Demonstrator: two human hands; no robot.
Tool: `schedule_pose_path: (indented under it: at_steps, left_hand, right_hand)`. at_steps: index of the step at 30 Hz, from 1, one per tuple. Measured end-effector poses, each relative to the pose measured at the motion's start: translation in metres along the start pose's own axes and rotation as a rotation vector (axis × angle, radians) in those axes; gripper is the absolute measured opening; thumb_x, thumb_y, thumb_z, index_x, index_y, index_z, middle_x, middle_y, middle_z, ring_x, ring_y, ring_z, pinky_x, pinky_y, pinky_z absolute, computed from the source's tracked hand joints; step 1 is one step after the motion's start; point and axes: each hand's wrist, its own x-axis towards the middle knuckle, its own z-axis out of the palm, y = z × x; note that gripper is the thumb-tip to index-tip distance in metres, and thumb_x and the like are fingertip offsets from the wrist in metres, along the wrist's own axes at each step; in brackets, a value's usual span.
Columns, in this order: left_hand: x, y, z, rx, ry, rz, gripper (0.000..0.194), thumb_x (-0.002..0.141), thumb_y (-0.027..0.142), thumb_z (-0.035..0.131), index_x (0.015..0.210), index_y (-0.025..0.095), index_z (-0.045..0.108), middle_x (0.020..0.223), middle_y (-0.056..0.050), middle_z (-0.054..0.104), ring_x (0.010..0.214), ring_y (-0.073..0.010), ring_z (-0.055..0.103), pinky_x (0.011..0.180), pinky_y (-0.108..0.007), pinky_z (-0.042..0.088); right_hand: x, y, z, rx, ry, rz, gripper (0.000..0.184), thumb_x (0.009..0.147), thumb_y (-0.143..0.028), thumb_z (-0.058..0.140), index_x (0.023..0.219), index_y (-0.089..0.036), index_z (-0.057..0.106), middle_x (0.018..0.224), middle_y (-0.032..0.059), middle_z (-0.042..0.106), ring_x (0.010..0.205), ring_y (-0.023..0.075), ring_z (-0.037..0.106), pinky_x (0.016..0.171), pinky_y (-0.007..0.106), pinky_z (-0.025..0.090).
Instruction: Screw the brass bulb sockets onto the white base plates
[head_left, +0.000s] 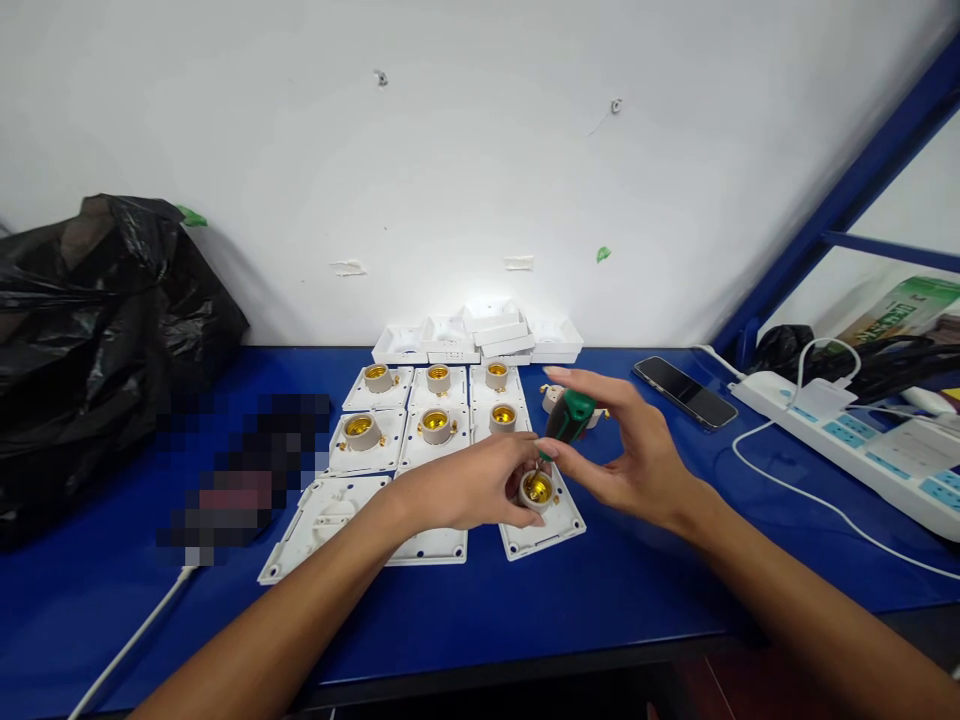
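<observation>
My right hand (626, 445) grips a screwdriver (568, 424) with a green and black handle. Its shaft points down into a lamp socket (537, 490) with a brass-coloured threaded inside. Around that socket, the fingers of my left hand (487, 480) are closed, partly hiding it. Beneath the socket lies a white square plate (551, 535) near the table's front. More white plates, several bearing sockets such as this one (436, 425), stand in rows to the left and behind. A bare plate (360, 490) is partly covered by my left forearm. Loose sockets (553, 397) lie behind the screwdriver.
White plastic covers (487, 335) are piled against the wall. A phone (686, 392) and a white power strip (847, 440) with cables lie at the right. A black plastic bag (105, 330) fills the left, beside a blurred-out object (247, 480) on a white cable. The blue table's front edge (480, 665) runs close.
</observation>
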Motion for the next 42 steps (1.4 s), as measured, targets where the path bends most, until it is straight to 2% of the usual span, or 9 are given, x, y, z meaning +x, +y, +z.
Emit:
schedule_pose_path:
  at_steps: [2, 5, 11, 17, 20, 27, 32, 37, 42]
  left_hand:
    - [-0.0001, 0.0002, -0.0004, -0.005, 0.0, -0.003, 0.032, 0.078, 0.038, 0.077, 0.093, 0.02, 0.055, 0.082, 0.002, 0.055, 0.069, -0.014, 0.053, 0.059, -0.028, 0.044]
    - [-0.0003, 0.0011, -0.0007, 0.024, -0.002, -0.006, 0.031, 0.079, 0.039, 0.076, 0.091, 0.02, 0.055, 0.082, 0.002, 0.056, 0.069, -0.0143, 0.053, 0.061, -0.029, 0.044]
    - [0.0002, 0.0023, -0.0009, 0.044, -0.01, -0.003, 0.034, 0.077, 0.039, 0.077, 0.092, 0.02, 0.053, 0.078, 0.002, 0.055, 0.065, -0.0143, 0.052, 0.06, -0.03, 0.043]
    - [0.0011, 0.0019, -0.0012, 0.065, -0.021, 0.015, 0.032, 0.08, 0.038, 0.076, 0.088, 0.021, 0.05, 0.076, 0.003, 0.054, 0.064, -0.0141, 0.052, 0.058, -0.029, 0.042]
    - [0.001, 0.0018, -0.001, 0.078, -0.018, 0.024, 0.032, 0.08, 0.037, 0.077, 0.088, 0.021, 0.05, 0.078, 0.003, 0.054, 0.065, -0.0138, 0.052, 0.058, -0.029, 0.042]
    - [0.0011, -0.0003, -0.0001, 0.066, -0.011, 0.062, 0.029, 0.079, 0.033, 0.078, 0.091, 0.02, 0.055, 0.088, 0.0, 0.056, 0.071, -0.0144, 0.053, 0.061, -0.029, 0.045]
    - [0.0012, 0.0005, -0.0002, 0.085, 0.0, 0.046, 0.029, 0.079, 0.035, 0.078, 0.089, 0.02, 0.055, 0.085, 0.0, 0.056, 0.069, -0.0142, 0.051, 0.061, -0.03, 0.044]
    - [0.0009, 0.003, -0.0009, 0.106, -0.005, 0.048, 0.029, 0.079, 0.035, 0.077, 0.088, 0.02, 0.054, 0.084, 0.001, 0.054, 0.068, -0.0139, 0.051, 0.06, -0.029, 0.043]
    - [0.0001, 0.0036, -0.0007, 0.101, -0.008, 0.031, 0.027, 0.08, 0.033, 0.075, 0.093, 0.019, 0.056, 0.087, 0.0, 0.056, 0.07, -0.0139, 0.052, 0.061, -0.029, 0.044]
  right_hand:
    - [-0.0012, 0.0009, 0.0005, 0.028, 0.05, 0.003, 0.07, 0.088, -0.019, 0.073, 0.149, -0.034, 0.041, 0.118, 0.0035, 0.068, 0.078, 0.0164, 0.064, 0.06, 0.033, 0.057]
    - [-0.0003, 0.0003, -0.0003, 0.054, -0.039, -0.009, 0.061, 0.091, -0.02, 0.069, 0.146, -0.031, 0.045, 0.108, 0.0027, 0.068, 0.086, 0.0187, 0.066, 0.066, 0.034, 0.059]
    - [0.0022, -0.0034, -0.0031, 0.01, -0.076, 0.043, 0.057, 0.096, -0.023, 0.061, 0.15, -0.031, 0.043, 0.126, 0.0086, 0.065, 0.099, 0.0227, 0.066, 0.077, 0.04, 0.063]
    - [0.0003, -0.0009, -0.0021, 0.033, -0.14, 0.06, 0.058, 0.098, -0.023, 0.058, 0.153, -0.031, 0.039, 0.126, 0.0083, 0.064, 0.106, 0.023, 0.065, 0.086, 0.041, 0.062]
    - [0.0002, 0.0006, -0.0011, 0.06, -0.116, 0.056, 0.059, 0.098, -0.021, 0.059, 0.153, -0.03, 0.039, 0.128, 0.0074, 0.064, 0.107, 0.0217, 0.065, 0.091, 0.04, 0.061]
    - [-0.0025, 0.0022, 0.0016, 0.087, 0.042, 0.054, 0.063, 0.095, -0.016, 0.062, 0.152, -0.033, 0.041, 0.141, 0.0057, 0.059, 0.116, 0.023, 0.066, 0.101, 0.043, 0.057]
    - [-0.0046, 0.002, 0.0039, 0.131, 0.022, 0.078, 0.066, 0.094, -0.014, 0.063, 0.153, -0.034, 0.041, 0.143, 0.0043, 0.058, 0.115, 0.0217, 0.066, 0.099, 0.04, 0.058]
    - [-0.0031, 0.0028, 0.0045, 0.147, -0.01, 0.035, 0.067, 0.094, -0.014, 0.064, 0.154, -0.032, 0.039, 0.14, 0.0032, 0.061, 0.116, 0.0196, 0.065, 0.101, 0.037, 0.056]
    - [-0.0043, 0.005, 0.0046, 0.131, 0.023, 0.038, 0.067, 0.094, -0.014, 0.064, 0.153, -0.033, 0.04, 0.141, 0.0044, 0.06, 0.115, 0.022, 0.066, 0.103, 0.043, 0.057]
